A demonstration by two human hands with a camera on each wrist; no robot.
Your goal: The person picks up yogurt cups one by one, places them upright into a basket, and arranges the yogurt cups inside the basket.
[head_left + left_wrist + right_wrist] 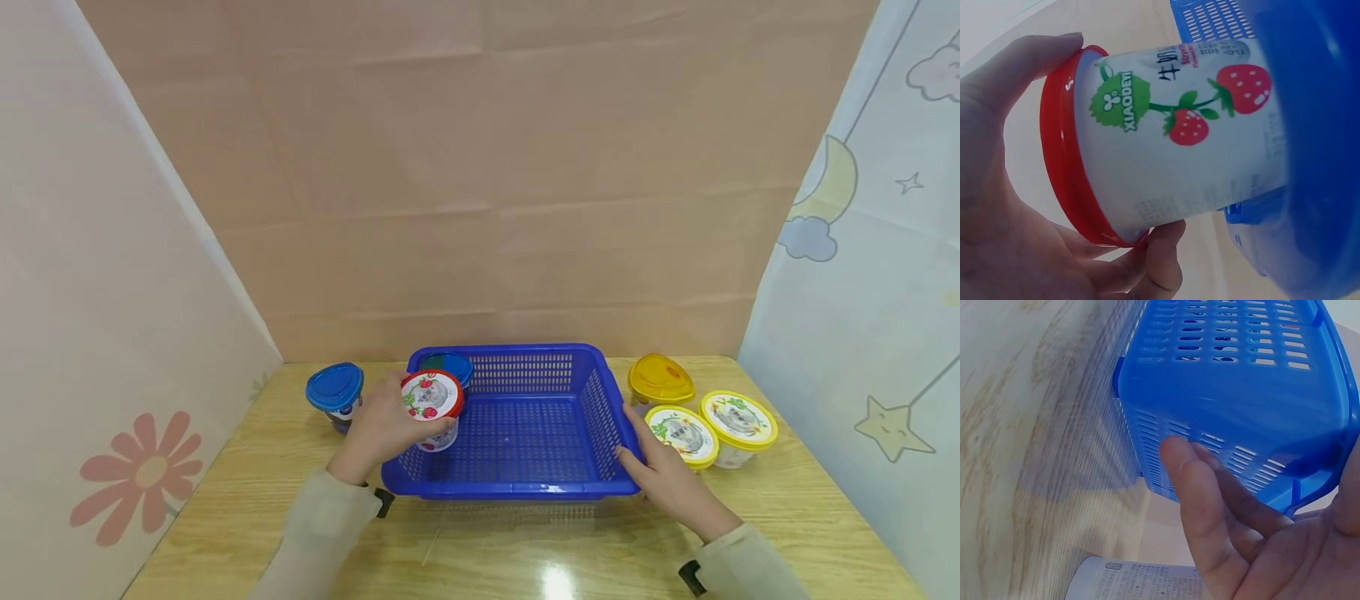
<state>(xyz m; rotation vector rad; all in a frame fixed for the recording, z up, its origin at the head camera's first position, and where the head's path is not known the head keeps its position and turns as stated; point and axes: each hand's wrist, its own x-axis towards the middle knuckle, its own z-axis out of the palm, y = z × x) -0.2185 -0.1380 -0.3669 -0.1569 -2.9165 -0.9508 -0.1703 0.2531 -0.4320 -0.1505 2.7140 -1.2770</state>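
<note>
My left hand (386, 425) grips a white strawberry-printed tub (1179, 144) by its red lid (1063, 150). The tub is over the left side of the blue plastic basket (525, 487). In the left wrist view the thumb and fingers hold opposite sides of the lid, and the basket hides the tub's base. A blue-lidded tub (452, 364) sits in the basket's back left corner, partly covered by the red-lidded one. At the right front corner my right hand (667, 479) holds the basket's rim, with fingers (1200, 500) under it by the slotted outer wall.
Left of the basket stands another blue-lidded tub (335, 387). To the right are an amber-lidded tub (660, 379) and two yellow-rimmed tubs, one nearer (682, 435) and one farther right (738, 417). Cloth walls enclose the wooden table (480, 554) at the back and sides.
</note>
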